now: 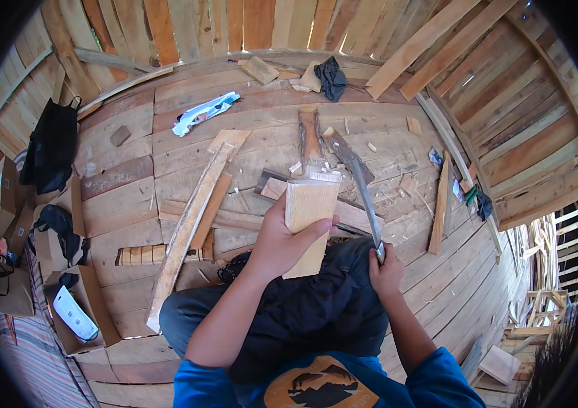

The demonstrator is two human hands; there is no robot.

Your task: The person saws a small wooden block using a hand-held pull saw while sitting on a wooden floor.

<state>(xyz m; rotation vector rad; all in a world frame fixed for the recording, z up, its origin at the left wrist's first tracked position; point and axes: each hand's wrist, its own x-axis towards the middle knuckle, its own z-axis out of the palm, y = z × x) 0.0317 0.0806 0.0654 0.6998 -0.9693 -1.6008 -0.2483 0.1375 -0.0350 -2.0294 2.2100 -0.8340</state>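
Note:
My left hand grips a flat, pale wooden block upright above my lap, thumb across its face and fingers behind it. In my right hand, by my right knee, is the handle of a machete. Its long metal blade points up and away, to the right of the block and apart from it. Just beyond the block, a dark-barked piece of wood lies on the floor. Another bark-edged piece rests beside the blade, among wood chips.
Long planks lie left of my knees, near a slatted wooden piece. Open cardboard boxes and a black bag stand at the far left. A plastic wrapper and black cloth lie ahead; a board is at right.

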